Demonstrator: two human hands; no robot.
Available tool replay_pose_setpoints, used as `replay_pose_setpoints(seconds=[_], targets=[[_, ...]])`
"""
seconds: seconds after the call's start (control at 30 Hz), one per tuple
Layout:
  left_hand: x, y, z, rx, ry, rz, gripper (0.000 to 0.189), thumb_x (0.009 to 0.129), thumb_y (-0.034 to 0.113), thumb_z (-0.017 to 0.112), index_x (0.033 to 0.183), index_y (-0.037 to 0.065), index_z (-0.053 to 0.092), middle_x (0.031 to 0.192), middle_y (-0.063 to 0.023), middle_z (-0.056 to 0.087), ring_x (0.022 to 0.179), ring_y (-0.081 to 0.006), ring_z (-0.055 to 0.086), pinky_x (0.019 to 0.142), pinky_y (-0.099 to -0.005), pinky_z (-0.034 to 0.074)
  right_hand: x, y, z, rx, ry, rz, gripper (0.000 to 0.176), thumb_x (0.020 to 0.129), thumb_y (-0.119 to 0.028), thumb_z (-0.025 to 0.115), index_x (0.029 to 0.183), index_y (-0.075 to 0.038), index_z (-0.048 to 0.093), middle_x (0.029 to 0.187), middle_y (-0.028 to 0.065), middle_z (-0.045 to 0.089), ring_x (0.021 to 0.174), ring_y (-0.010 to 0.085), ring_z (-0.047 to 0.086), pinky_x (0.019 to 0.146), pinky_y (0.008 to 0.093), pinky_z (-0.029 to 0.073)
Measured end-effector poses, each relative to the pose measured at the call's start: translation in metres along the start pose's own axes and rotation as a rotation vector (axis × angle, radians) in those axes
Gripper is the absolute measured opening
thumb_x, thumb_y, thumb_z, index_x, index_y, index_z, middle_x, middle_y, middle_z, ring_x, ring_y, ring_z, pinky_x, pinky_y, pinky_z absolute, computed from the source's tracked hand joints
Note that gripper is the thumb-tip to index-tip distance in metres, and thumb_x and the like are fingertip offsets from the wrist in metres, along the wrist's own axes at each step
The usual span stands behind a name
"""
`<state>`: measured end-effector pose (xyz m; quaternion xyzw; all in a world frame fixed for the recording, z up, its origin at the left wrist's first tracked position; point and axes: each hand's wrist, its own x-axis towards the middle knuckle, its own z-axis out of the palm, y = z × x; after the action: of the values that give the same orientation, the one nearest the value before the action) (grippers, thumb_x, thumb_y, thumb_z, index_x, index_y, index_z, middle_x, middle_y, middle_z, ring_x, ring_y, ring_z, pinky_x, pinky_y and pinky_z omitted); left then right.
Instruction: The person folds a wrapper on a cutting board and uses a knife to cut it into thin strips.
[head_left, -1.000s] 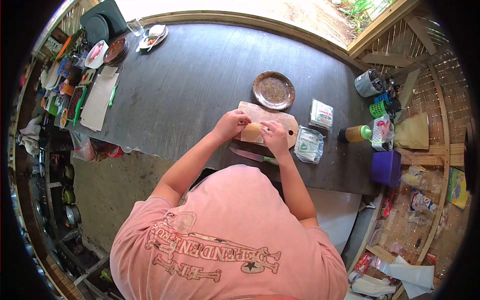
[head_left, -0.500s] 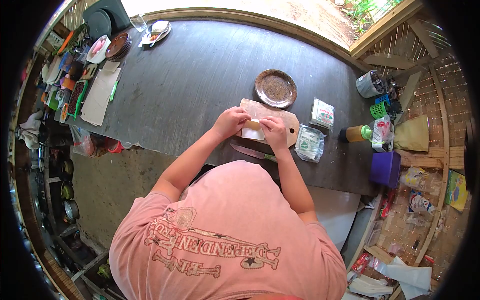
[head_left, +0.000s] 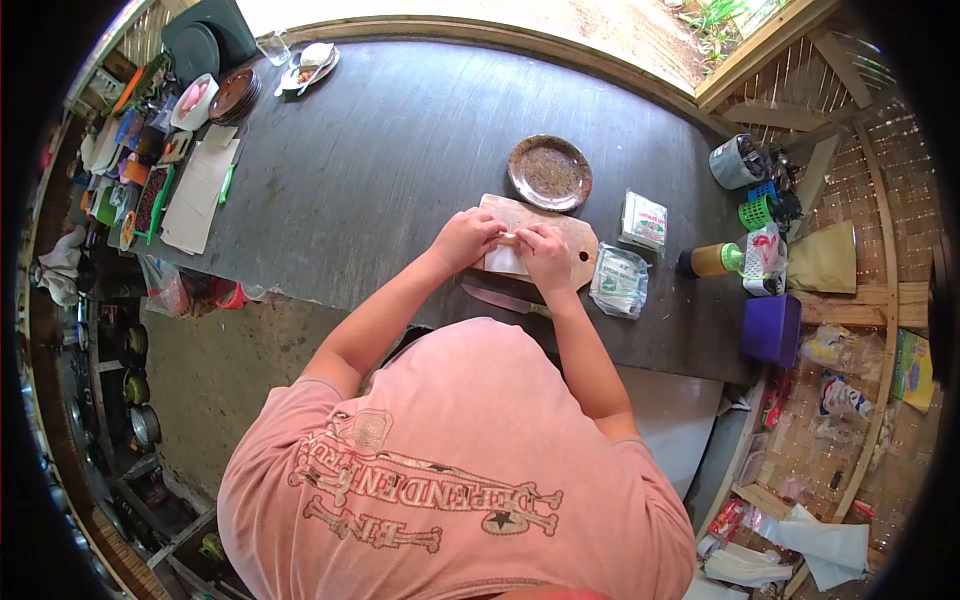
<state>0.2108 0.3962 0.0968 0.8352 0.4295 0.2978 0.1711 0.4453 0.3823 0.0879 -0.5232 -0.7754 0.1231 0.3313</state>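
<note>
A thin white sheet [head_left: 504, 261] lies on a wooden cutting board [head_left: 510, 212], its far edge gathered into a narrow roll. My left hand [head_left: 468, 241] pinches the roll's left end, and at the right end my right hand [head_left: 545, 258] has its fingers closed on it too. The fingers hide most of the roll, so its contents cannot be made out. A knife [head_left: 492, 297] with a greenish handle rests on the table just in front of the board. Beyond the board stands a brown speckled plate [head_left: 550, 174].
Right of the board lie two plastic-wrapped packets, a near one [head_left: 619, 281] and a far one [head_left: 643, 219]. A bottle [head_left: 712, 262] lies toward the right edge by a purple container [head_left: 771, 331]. At the far left are stacked brown plates [head_left: 234, 93] and a plate of food [head_left: 308, 70].
Both hands have drawn closer together over the board. The sheet's far edge, held up as a wider band before, is now a tighter, narrower roll between the fingers.
</note>
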Motion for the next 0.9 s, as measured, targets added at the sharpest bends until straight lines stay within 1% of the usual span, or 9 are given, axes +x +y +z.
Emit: replay_pose_setpoints(seconds=[0.13, 0.23, 0.43, 0.5, 0.63, 0.7, 0.83, 0.9], targets=[[0.0, -0.001, 0.001, 0.036, 0.001, 0.008, 0.016, 0.094, 0.023, 0.083, 0.106, 0.012, 0.082, 0.104, -0.0056, 0.078, 0.099, -0.0322, 0.073, 0.09, -0.0459, 0.06, 0.001, 0.007, 0.004, 0.073, 0.019, 0.051, 0.015, 0.091, -0.02, 0.084, 0.105, -0.017, 0.088, 0.107, 0.0025, 0.079, 0.106, 0.0294, 0.072, 0.091, 0.0448, 0.059], [0.001, -0.001, 0.004, 0.071, 0.032, 0.028, 0.015, 0.094, 0.023, 0.082, 0.105, 0.012, 0.082, 0.102, -0.0054, 0.077, 0.097, -0.0319, 0.073, 0.09, -0.0456, 0.06, 0.001, 0.008, 0.001, 0.063, 0.022, 0.013, 0.017, 0.089, -0.02, 0.084, 0.106, -0.017, 0.088, 0.107, 0.0021, 0.079, 0.105, 0.0293, 0.073, 0.09, 0.0454, 0.06], [-0.002, 0.0, 0.005, 0.1, 0.05, 0.068, 0.011, 0.093, 0.02, 0.082, 0.102, 0.013, 0.08, 0.101, -0.0045, 0.075, 0.097, -0.0308, 0.073, 0.089, -0.0455, 0.06, 0.004, 0.004, -0.005, -0.031, -0.015, -0.072, 0.013, 0.088, -0.019, 0.084, 0.101, -0.018, 0.085, 0.103, 0.0007, 0.077, 0.102, 0.0271, 0.073, 0.085, 0.0433, 0.062], [-0.002, 0.002, 0.004, 0.116, 0.048, 0.095, 0.012, 0.092, 0.02, 0.083, 0.102, 0.014, 0.08, 0.101, -0.004, 0.075, 0.097, -0.0301, 0.073, 0.089, -0.045, 0.06, 0.004, 0.003, -0.004, -0.083, 0.016, -0.124, 0.012, 0.088, -0.018, 0.084, 0.1, -0.019, 0.083, 0.102, 0.0003, 0.075, 0.1, 0.0263, 0.073, 0.084, 0.0428, 0.062], [0.001, 0.011, -0.002, 0.176, 0.027, 0.127, 0.014, 0.091, 0.021, 0.083, 0.104, 0.016, 0.08, 0.102, -0.0016, 0.075, 0.097, -0.0276, 0.074, 0.088, -0.0432, 0.061, 0.001, 0.006, -0.006, -0.078, 0.019, -0.174, 0.013, 0.088, -0.018, 0.085, 0.1, -0.019, 0.083, 0.102, -0.0005, 0.075, 0.098, 0.0255, 0.072, 0.084, 0.0431, 0.062], [0.001, 0.013, 0.002, 0.16, 0.034, 0.128, 0.014, 0.091, 0.022, 0.084, 0.104, 0.017, 0.081, 0.102, -0.0007, 0.075, 0.097, -0.0269, 0.074, 0.088, -0.0427, 0.061, 0.0, 0.006, -0.006, -0.054, 0.055, -0.215, 0.014, 0.087, -0.015, 0.084, 0.101, -0.019, 0.084, 0.102, -0.0006, 0.074, 0.097, 0.0251, 0.072, 0.083, 0.043, 0.061], [0.002, 0.008, 0.008, 0.134, 0.045, 0.113, 0.014, 0.091, 0.024, 0.084, 0.104, 0.02, 0.082, 0.101, 0.0013, 0.076, 0.096, -0.0258, 0.074, 0.087, -0.0416, 0.061, -0.002, 0.005, -0.006, -0.04, 0.044, -0.182, 0.016, 0.088, -0.012, 0.082, 0.1, -0.02, 0.085, 0.1, -0.0002, 0.075, 0.098, 0.025, 0.072, 0.084, 0.0424, 0.061], [0.001, 0.006, 0.008, 0.128, 0.041, 0.12, 0.014, 0.09, 0.022, 0.083, 0.103, 0.02, 0.082, 0.1, 0.001, 0.076, 0.096, -0.0256, 0.074, 0.086, -0.0413, 0.061, -0.003, 0.007, -0.003, -0.02, 0.048, -0.128, 0.016, 0.089, -0.009, 0.079, 0.099, -0.019, 0.087, 0.099, 0.0007, 0.075, 0.1, 0.0262, 0.073, 0.085, 0.0424, 0.062]])
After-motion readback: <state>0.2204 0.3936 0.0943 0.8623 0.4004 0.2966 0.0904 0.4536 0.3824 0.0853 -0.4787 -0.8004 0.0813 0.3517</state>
